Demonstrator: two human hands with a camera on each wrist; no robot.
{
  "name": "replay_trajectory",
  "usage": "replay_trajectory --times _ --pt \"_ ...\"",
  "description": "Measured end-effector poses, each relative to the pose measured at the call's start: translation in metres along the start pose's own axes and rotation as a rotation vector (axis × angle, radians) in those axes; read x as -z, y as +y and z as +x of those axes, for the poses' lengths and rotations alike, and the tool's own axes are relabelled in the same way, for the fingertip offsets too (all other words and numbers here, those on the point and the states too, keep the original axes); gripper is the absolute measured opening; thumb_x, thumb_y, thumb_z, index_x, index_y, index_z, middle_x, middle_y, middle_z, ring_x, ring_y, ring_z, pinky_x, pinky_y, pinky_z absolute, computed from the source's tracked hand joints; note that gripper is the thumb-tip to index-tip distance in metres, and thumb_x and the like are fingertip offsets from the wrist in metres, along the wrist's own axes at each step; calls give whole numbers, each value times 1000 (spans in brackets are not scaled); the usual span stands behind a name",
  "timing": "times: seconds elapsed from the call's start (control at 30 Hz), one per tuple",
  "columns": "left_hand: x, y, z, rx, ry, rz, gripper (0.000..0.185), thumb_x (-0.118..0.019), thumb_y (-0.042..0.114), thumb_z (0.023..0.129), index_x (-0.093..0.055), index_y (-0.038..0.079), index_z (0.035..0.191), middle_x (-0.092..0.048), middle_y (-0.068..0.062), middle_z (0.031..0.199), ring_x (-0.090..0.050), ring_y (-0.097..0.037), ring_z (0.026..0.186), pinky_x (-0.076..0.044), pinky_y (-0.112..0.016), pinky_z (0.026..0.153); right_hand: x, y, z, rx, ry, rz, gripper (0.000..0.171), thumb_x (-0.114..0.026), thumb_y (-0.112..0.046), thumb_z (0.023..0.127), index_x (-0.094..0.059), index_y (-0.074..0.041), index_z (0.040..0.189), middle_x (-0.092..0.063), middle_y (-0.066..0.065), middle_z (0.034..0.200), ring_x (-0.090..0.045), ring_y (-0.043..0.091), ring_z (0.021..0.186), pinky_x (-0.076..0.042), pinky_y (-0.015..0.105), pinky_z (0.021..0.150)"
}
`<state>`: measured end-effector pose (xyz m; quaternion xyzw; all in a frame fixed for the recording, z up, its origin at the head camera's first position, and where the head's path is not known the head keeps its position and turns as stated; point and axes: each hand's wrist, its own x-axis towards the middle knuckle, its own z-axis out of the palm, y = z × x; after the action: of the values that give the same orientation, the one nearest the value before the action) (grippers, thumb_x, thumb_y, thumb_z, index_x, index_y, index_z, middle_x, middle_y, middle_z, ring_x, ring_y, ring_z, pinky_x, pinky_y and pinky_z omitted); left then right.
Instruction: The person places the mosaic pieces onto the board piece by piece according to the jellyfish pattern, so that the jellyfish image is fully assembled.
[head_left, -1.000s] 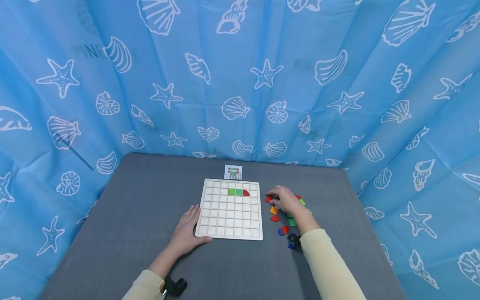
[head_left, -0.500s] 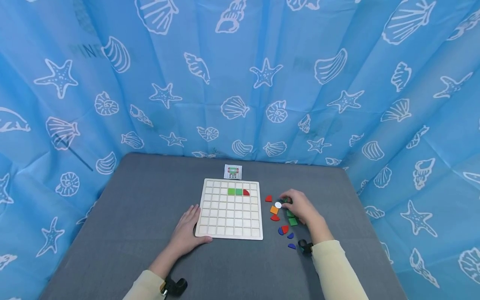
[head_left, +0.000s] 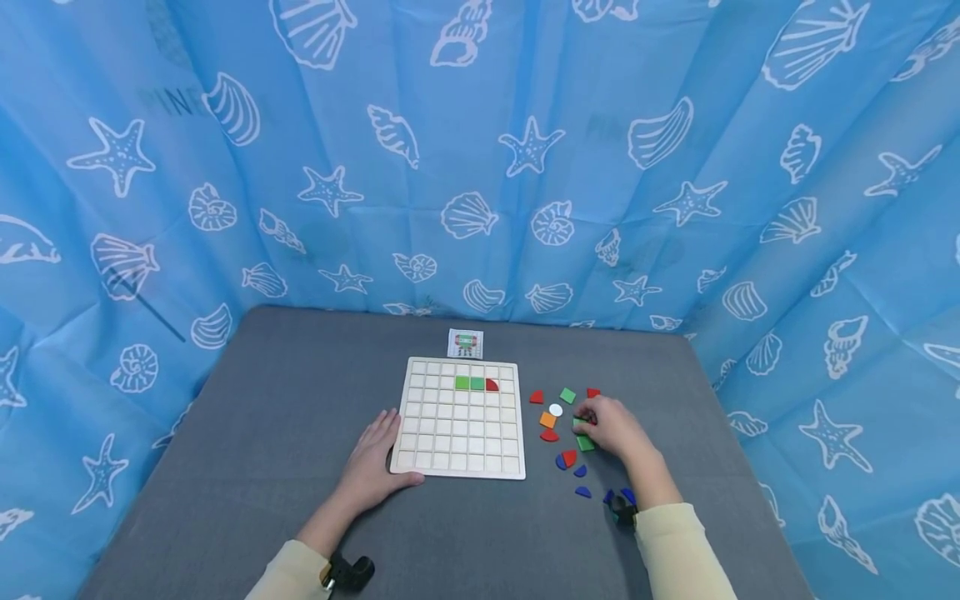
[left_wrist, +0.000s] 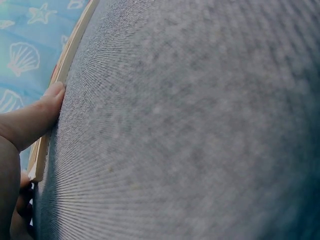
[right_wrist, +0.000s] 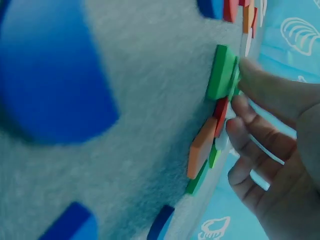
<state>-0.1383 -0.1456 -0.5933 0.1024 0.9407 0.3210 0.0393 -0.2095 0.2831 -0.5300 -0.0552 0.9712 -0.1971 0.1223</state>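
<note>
The white grid board [head_left: 457,429] lies mid-table with two green squares [head_left: 470,383] and a red quarter-circle tile [head_left: 492,385] in one row. My left hand [head_left: 371,467] rests at its near left corner, fingers along the left side. In the left wrist view the thumb [left_wrist: 42,112] presses the board's edge [left_wrist: 40,155]. Over the loose pieces on the right is my right hand [head_left: 611,427]. Its thumb and forefinger lie at opposite edges of a green square tile [right_wrist: 235,75], above another green square [right_wrist: 220,72]. Its other fingers curl loosely near red and orange pieces [right_wrist: 201,147].
A small pattern card [head_left: 466,343] lies behind the board. Loose pieces between board and right hand include a white disc [head_left: 556,410], an orange square [head_left: 548,420], red quarter-circles [head_left: 550,435] and blue pieces [head_left: 582,492]. A blue shell-print curtain [head_left: 480,167] surrounds the table.
My right hand has shifted rightward and toward me through the pieces. The white disc and a separate green square now lie uncovered to its left. My left hand and the board have stayed put.
</note>
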Motion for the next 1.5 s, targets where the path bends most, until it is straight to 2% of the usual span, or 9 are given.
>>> replay_trajectory --times 0.13,0.27,0.37,0.5,0.63,0.9,1.1,1.3,1.5 --pt "-1 -1 0 -13 7 9 120 -80 65 72 -28 -1 157 -26 -18 165 -18 -37 155 -21 -55 125 -3 1 -1 -7 10 -9 26 -84 -20 84 -76 -10 107 -70 4 101 -63 22 93 -56 52 89" --pt "0 -1 0 -14 7 9 119 -80 64 72 -28 -1 157 -26 -18 165 -18 -37 155 -21 -54 125 -5 2 1 5 21 -25 23 -83 -21 85 -77 -10 105 -68 3 95 -60 19 85 -57 48 83" --pt "0 0 0 -14 12 6 119 -80 64 72 -28 -1 157 -26 -18 165 -18 -37 155 -21 -55 125 -5 1 3 55 48 -57 23 -81 -23 87 -77 -9 105 -69 3 96 -61 18 85 -57 47 82" --pt "-2 -1 -1 -13 25 -3 120 -80 65 72 -29 -1 157 -26 -18 165 -19 -37 155 -22 -56 124 -3 -6 3 148 129 -87 25 -78 -24 89 -77 -8 109 -69 5 99 -64 22 90 -57 49 85" --pt "-4 -1 -1 -5 25 -6 120 -81 65 71 -29 -1 157 -27 -17 165 -19 -37 155 -23 -56 124 -4 -21 7 227 221 -126 27 -77 -26 91 -76 -9 111 -69 5 104 -65 24 96 -58 48 87" --pt "-5 -2 0 8 18 -2 121 -81 65 72 -27 0 158 -26 -17 166 -18 -37 155 -23 -56 124 -11 -71 26 372 358 -188 24 -79 -26 88 -77 -13 109 -70 3 106 -66 22 96 -60 40 77" --pt "-3 -3 -1 15 9 -8 121 -81 65 72 -27 0 158 -24 -17 166 -17 -36 155 -21 -55 125 -19 -110 46 401 327 -196 25 -77 -30 90 -77 -18 113 -70 0 109 -66 19 104 -60 40 81" --pt "-3 -3 -1 10 12 0 121 -80 65 72 -28 -1 158 -25 -17 166 -18 -36 155 -21 -55 125 -30 -136 59 451 285 -162 27 -75 -30 91 -77 -16 114 -70 1 109 -67 19 102 -60 39 80" --pt "-4 -3 0 4 34 -4 120 -81 65 71 -29 0 158 -27 -17 165 -20 -37 155 -23 -55 124 -43 -158 77 433 226 -148 28 -72 -33 93 -76 -18 116 -69 1 107 -66 18 99 -59 39 79"
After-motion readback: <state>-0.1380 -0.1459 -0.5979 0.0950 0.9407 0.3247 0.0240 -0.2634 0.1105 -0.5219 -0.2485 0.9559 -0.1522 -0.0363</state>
